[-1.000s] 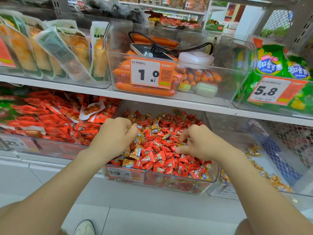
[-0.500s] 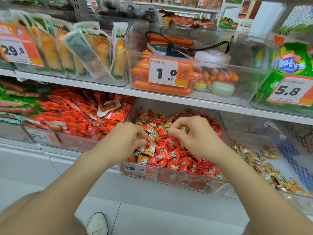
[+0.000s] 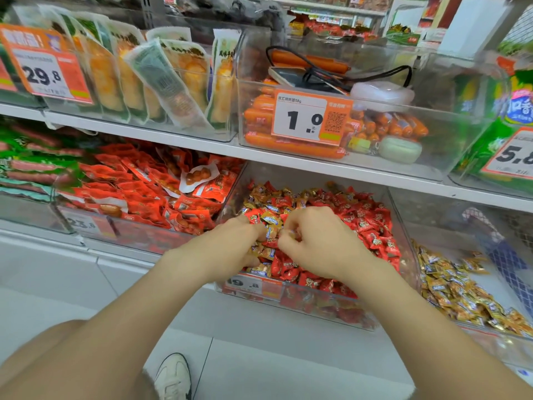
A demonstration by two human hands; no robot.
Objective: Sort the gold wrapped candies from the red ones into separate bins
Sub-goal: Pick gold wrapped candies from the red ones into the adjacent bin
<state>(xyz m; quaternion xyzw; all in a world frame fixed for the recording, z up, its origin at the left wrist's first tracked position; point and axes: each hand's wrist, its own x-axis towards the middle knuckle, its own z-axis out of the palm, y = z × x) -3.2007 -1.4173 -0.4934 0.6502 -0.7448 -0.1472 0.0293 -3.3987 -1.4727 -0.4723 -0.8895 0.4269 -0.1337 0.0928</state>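
The hands have drawn closer together. Over the bin's point(image 3: 317, 306) front, the left hand point(image 3: 230, 249) digs curled fingers into gold candies point(image 3: 271, 217), its hold unclear. The right hand point(image 3: 317, 246) pinches some, apparently gathering a batch. Red candies point(image 3: 372, 226) fill the bin's back, and the sorted pile point(image 3: 450, 287) lies to its right.

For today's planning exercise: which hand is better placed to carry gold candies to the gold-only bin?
Probably the right hand: the gold-only bin sits on its side; the left hand would cross over.
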